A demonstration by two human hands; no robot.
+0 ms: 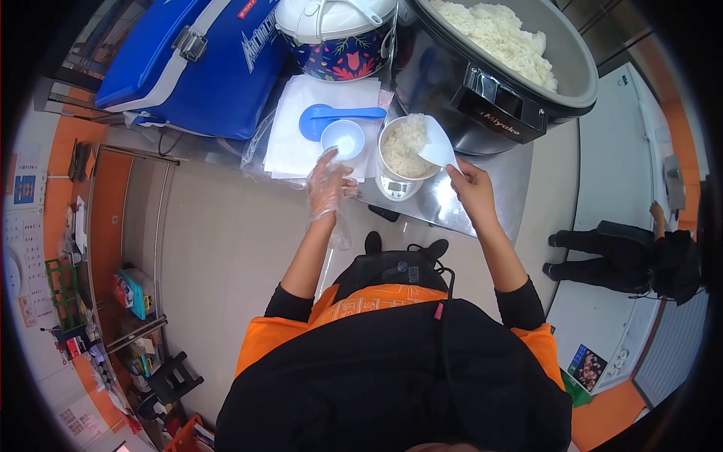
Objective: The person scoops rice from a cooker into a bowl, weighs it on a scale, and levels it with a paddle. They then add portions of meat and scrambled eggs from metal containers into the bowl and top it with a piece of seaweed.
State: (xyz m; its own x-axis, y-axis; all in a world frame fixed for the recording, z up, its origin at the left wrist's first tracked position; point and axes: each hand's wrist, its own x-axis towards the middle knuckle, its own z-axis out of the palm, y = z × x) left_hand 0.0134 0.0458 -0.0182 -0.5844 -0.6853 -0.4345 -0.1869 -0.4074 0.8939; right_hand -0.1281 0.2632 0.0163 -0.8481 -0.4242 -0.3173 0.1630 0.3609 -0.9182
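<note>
My right hand (471, 188) grips a white rice paddle (437, 145), its blade resting at the rim of a bowl of cooked rice (405, 145). That bowl stands on a small digital scale (397, 186) on the steel counter. My left hand (329, 183), inside a clear plastic glove, hovers at the near rim of a small light-blue cup (343, 139) and holds nothing. A blue scoop (324, 117) lies just beyond the cup on white sheets (301, 143).
A big Miyako rice cooker (501, 71) full of white rice stands open at the far right. A flowered rice cooker (339, 38) and a blue cooler box (199, 64) sit behind. Another person (633, 260) stands at the right; shelves (98, 301) line the left.
</note>
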